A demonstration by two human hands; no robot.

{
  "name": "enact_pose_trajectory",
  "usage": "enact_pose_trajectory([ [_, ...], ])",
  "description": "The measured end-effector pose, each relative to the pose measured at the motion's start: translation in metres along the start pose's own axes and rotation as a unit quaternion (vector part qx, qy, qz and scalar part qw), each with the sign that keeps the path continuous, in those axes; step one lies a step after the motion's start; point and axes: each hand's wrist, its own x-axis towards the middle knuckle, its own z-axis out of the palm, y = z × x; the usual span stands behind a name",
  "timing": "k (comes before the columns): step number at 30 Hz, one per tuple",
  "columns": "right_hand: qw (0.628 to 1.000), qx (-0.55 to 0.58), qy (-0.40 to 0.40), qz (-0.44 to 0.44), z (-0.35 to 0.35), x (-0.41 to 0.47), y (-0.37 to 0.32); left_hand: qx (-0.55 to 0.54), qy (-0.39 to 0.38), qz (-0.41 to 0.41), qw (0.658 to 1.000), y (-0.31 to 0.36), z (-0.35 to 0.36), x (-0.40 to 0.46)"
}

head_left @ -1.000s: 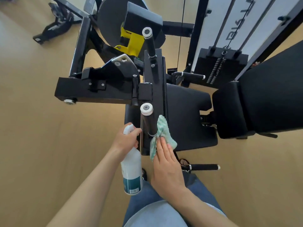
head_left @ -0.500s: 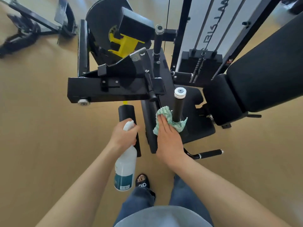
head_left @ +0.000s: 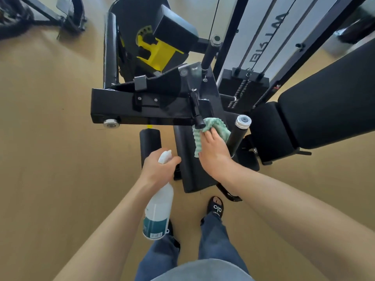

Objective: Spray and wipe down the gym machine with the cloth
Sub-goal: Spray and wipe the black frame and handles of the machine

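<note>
Bright, even daylight fills the scene, with soft glare on the glossy black metal machine frame [head_left: 142, 110]. Wide-angle distortion bends the edges, and the corners blur slightly.

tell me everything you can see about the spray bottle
The spray bottle is white, plastic-looking, with a white trigger head and a teal label carrying a barcode near its base. It hangs base-down toward the person, nozzle aimed at the black machine pad. The left hand grips its neck; nothing else touches it.
</note>
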Motion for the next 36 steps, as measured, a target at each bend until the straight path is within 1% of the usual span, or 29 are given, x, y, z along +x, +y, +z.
enact_pose_trajectory([
  [2, 1.0, -0.009, -0.006, -0.029, 0.004, -0.016, -0.007, 0.007, -0.003, 0.001, 1.0, -0.002, 0.0, 0.004],
  [5, 0.991, -0.076, -0.001, -0.108, 0.016, -0.06, -0.024, 0.006, -0.01, -0.005, 1.0, -0.006, 0.001, 0.011],
  [7, 0.989, -0.079, 0.008, -0.128, 0.02, -0.073, -0.021, 0.013, -0.022, -0.001, 1.0, -0.007, 0.004, 0.015],
  [9, 0.992, -0.047, 0.021, -0.117, 0.022, -0.063, -0.013, 0.001, -0.033, -0.011, 0.999, -0.008, 0.009, 0.017],
  [12, 0.998, -0.008, 0.025, -0.059, 0.014, -0.032, -0.01, 0.009, -0.036, -0.019, 0.999, -0.01, 0.018, 0.023],
  [14, 0.999, 0.005, 0.019, -0.037, 0.009, -0.02, -0.013, 0.011, -0.036, -0.024, 0.999, -0.011, 0.02, 0.027],
  [16, 0.998, 0.025, 0.021, -0.053, 0.012, -0.026, -0.016, 0.0, -0.041, -0.028, 0.999, -0.01, 0.019, 0.03],
  [17, 0.996, 0.035, 0.023, -0.076, 0.016, -0.039, -0.016, -0.009, -0.048, -0.031, 0.998, -0.011, 0.019, 0.032],
  [19, 0.988, 0.044, 0.062, -0.132, 0.03, -0.068, -0.013, -0.01, -0.061, -0.031, 0.998, -0.007, 0.022, 0.032],
  [21, 0.976, 0.053, 0.131, -0.164, 0.048, -0.089, -0.001, 0.0, -0.072, -0.027, 0.997, -0.003, 0.026, 0.035],
  [23, 0.963, 0.057, 0.2, -0.174, 0.065, -0.098, 0.011, 0.017, -0.086, -0.029, 0.996, 0.001, 0.032, 0.036],
  [24, 0.96, 0.063, 0.217, -0.168, 0.069, -0.099, 0.017, 0.021, -0.084, -0.03, 0.996, 0.002, 0.035, 0.037],
  [30, 0.966, 0.115, 0.196, -0.12, 0.061, -0.107, 0.007, -0.024, -0.073, -0.061, 0.995, 0.003, 0.05, 0.047],
  [33, 0.969, 0.117, 0.187, -0.112, 0.06, -0.106, 0.003, -0.023, -0.075, -0.071, 0.994, 0.004, 0.054, 0.049],
  [36, 0.97, 0.162, 0.147, -0.107, 0.06, -0.098, -0.002, -0.028, -0.082, -0.067, 0.994, 0.003, 0.053, 0.051],
])
